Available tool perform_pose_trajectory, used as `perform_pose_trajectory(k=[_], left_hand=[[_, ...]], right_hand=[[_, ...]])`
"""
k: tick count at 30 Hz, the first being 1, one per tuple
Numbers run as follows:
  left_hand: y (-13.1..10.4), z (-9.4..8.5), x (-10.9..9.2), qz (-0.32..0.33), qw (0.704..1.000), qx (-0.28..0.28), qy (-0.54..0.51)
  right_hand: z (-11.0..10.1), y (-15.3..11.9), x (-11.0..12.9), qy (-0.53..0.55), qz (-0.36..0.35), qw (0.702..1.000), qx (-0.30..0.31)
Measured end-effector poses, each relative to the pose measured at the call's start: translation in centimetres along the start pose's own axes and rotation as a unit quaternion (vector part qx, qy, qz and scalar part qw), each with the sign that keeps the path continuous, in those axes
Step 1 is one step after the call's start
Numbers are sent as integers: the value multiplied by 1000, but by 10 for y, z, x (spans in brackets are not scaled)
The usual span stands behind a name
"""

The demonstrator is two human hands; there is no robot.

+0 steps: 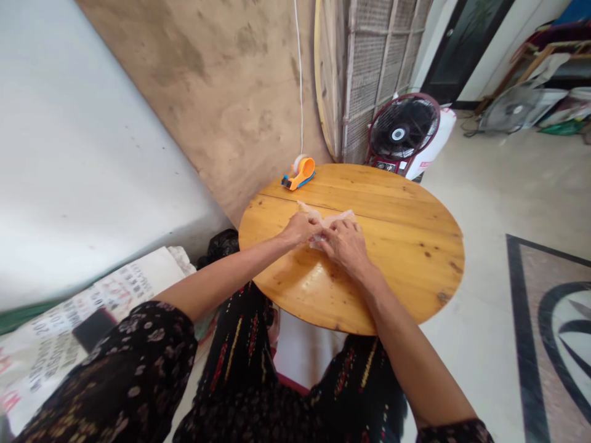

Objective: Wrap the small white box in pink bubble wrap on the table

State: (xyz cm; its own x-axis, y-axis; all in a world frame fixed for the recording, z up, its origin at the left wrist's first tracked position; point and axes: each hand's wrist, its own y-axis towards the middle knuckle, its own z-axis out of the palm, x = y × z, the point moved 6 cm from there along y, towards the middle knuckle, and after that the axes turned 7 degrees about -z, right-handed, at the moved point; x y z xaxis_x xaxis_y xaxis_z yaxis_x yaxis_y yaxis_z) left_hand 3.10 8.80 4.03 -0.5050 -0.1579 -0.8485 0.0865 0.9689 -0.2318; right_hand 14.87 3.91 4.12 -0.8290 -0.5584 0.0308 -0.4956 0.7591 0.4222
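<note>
A piece of crinkled, see-through plastic wrap (344, 216), which looks like bubble wrap, lies on the round wooden table (397, 246). My left hand (302, 228) is closed on its left part with the fingers pinched together. Curled over the near right part of the same wrap is my right hand (346, 244), its fingertips almost meeting those of the left. Whether anything lies inside the wrap is hidden by my hands. Beyond them, near the table's far left edge, stands an orange tape dispenser (302, 172) with a roll of tape in it.
A wooden board (221, 92) leans on the wall behind the table, with a white cord hanging over it. A dark red fan (401, 132) stands past the far edge. Printed white sacks (133, 289) with a dark flat object on top lie at my left.
</note>
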Motion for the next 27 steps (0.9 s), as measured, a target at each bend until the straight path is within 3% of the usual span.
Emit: perform_pose_trajectory(k=[8,12,17,19,21,24,27], left_hand=[[8,5,-3,4,998,41,55],[10,6,-6,47,993,78,81],[3,4,-9,41,969,239,48],[-4,4,-14,100,952,281,69],[-11,3,-17,200,935,258,136],[-20,3,-12,328,905,139,233],[-28,2,-2,413,868,22,275]], right_hand=[[5,-1,-8,40,39,998,-24],[9,-1,-11,51,49,997,-23],[9,-1,-11,58,36,997,-22],[7,-2,-11,60,33,997,-23],[6,-3,-11,61,32,997,-23],[3,-4,-11,66,24,997,-25],[2,-5,-12,75,13,997,-17]])
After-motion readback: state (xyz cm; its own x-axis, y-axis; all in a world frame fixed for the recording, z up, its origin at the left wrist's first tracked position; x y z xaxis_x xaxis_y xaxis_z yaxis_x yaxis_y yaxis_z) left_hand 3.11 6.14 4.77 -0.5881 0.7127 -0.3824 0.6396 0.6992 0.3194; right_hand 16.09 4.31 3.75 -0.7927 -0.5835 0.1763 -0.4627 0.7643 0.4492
